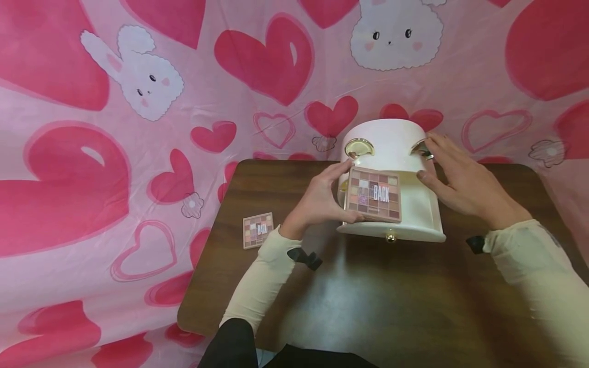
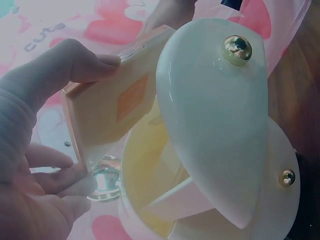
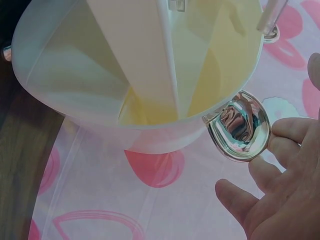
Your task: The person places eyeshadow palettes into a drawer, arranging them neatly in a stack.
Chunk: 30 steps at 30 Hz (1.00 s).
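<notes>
My left hand (image 1: 319, 199) pinches an eyeshadow palette (image 1: 374, 197) marked "BACK" between thumb and fingers. The palette is tilted over the front left of a white cosmetic organizer (image 1: 388, 134), whose compartment lies partly hidden behind it. Seen from the left wrist, the plain back of the palette (image 2: 115, 100) faces the camera, beside the organizer's white front panel (image 2: 215, 110). My right hand (image 1: 469, 179) rests at the organizer's right side, its extended fingers against the gold handle (image 3: 242, 127). A white divider (image 3: 145, 55) splits the inside.
Another eyeshadow palette (image 1: 257, 231) lies on the left part of the brown wooden table (image 1: 331, 296). A gold knob (image 1: 390, 238) sticks out at the organizer's front. Behind the table hangs a pink cloth (image 1: 271, 138) with hearts and rabbits.
</notes>
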Each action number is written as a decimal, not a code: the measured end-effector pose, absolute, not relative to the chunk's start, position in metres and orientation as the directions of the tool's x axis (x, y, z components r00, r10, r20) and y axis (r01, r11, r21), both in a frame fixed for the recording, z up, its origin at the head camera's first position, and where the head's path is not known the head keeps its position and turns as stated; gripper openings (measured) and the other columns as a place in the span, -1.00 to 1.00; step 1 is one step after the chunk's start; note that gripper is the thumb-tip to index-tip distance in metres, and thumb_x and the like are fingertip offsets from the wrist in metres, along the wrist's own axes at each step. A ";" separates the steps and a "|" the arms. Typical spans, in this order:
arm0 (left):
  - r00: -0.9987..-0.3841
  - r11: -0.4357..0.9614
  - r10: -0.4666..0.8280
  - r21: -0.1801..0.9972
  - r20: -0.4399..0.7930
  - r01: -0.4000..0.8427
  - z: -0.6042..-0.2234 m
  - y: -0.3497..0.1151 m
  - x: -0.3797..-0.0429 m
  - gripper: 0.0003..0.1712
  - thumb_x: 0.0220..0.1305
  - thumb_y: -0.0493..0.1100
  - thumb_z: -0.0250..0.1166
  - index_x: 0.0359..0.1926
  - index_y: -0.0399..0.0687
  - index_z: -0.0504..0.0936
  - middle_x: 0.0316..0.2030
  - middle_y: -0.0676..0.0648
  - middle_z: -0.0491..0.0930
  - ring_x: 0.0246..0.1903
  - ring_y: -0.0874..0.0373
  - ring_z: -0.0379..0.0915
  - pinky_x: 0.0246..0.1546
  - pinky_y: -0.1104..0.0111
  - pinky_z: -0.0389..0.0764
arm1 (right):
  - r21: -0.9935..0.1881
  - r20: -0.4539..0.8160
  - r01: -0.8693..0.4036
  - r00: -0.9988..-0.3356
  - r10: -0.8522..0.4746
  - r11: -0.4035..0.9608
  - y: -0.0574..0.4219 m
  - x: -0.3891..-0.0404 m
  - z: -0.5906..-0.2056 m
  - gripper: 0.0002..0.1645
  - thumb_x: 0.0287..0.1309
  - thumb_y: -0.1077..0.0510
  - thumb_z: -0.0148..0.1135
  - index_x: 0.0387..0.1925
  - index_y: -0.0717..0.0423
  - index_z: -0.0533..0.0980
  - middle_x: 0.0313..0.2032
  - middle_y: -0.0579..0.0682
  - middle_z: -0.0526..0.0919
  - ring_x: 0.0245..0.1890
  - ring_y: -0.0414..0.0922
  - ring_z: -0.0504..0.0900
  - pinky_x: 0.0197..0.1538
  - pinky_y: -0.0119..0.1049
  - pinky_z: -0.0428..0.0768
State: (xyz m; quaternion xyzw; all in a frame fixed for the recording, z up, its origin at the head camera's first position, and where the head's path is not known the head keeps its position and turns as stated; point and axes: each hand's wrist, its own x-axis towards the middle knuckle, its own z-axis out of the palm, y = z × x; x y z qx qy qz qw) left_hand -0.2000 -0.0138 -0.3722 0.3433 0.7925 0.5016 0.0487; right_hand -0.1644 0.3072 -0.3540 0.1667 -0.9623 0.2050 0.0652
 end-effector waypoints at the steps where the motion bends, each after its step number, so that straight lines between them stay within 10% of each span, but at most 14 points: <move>1: -0.763 0.268 0.592 0.828 0.261 0.492 -0.372 -0.013 -0.200 0.27 -0.28 -0.11 0.68 0.50 -0.20 0.24 0.34 -0.07 0.35 0.27 0.03 0.28 0.21 0.34 0.44 | -0.372 0.188 -0.343 -0.938 -0.292 0.863 0.307 -0.164 -0.354 -0.06 0.44 -0.21 -0.01 0.62 -0.05 -0.16 0.60 -0.02 -0.19 0.56 0.08 -0.18 0.32 0.42 0.11; 10: -0.784 0.344 0.597 0.830 0.167 0.439 -0.370 -0.007 -0.198 0.25 -0.27 -0.06 0.66 0.50 -0.15 0.26 0.41 -0.04 0.30 0.28 0.09 0.24 0.24 0.12 0.46 | -0.371 0.205 -0.354 -0.933 -0.297 0.858 0.307 -0.164 -0.356 -0.07 0.44 -0.20 0.00 0.61 -0.03 -0.15 0.59 0.02 -0.16 0.56 0.08 -0.16 0.36 0.37 0.08; 30: -0.740 0.477 0.656 0.680 0.147 0.557 -0.368 0.002 -0.204 0.28 -0.32 0.10 0.73 0.44 -0.22 0.35 0.38 -0.11 0.36 0.32 0.08 0.26 0.30 0.27 0.35 | -0.376 0.198 -0.348 -0.935 -0.293 0.858 0.307 -0.164 -0.357 -0.07 0.44 -0.21 -0.01 0.61 -0.05 -0.16 0.59 0.01 -0.16 0.56 0.07 -0.22 0.31 0.43 0.10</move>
